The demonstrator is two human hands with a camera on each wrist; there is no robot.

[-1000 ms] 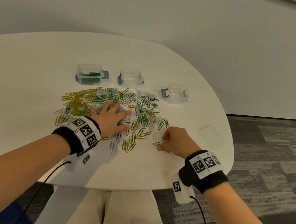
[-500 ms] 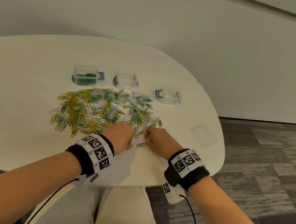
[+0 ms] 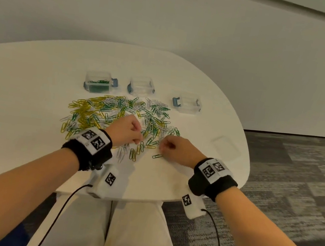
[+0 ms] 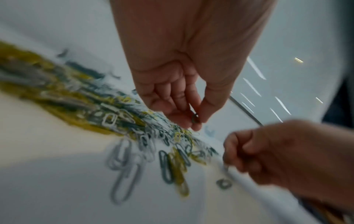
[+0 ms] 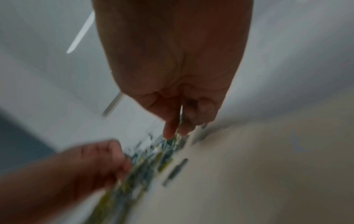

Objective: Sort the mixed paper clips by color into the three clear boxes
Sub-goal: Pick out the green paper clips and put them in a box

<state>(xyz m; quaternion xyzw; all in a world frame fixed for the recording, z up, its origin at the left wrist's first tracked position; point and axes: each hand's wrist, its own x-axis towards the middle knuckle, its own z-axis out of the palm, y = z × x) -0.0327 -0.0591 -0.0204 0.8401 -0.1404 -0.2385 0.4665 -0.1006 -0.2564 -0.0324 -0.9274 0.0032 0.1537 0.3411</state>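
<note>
White table (image 3: 25, 84), green, yellow, white paper clips (image 3: 116, 113) heaped; left hand (image 4: 178, 84) pinching seemingly green clip (image 4: 195, 118), right hand (image 3: 180, 150) grip unclear.

Mixed green, yellow and white paper clips (image 3: 116, 113) heaped before three clear boxes (image 3: 142, 85), leftmost box (image 3: 99, 84) holding green clips.

right hand (image 5: 172, 94) blurred, its grasp unclear

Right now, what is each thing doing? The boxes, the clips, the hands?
Left box: lid off, green clips inside.
Middle box: lid off, looks empty.
Right box: lid off, looks empty.
Paper clip pile: mixed, unsorted on the table.
Loose green clip: alone, by the right hand.
Left hand: pinches a green clip.
Right hand: fingers curled, grip unclear.
</note>
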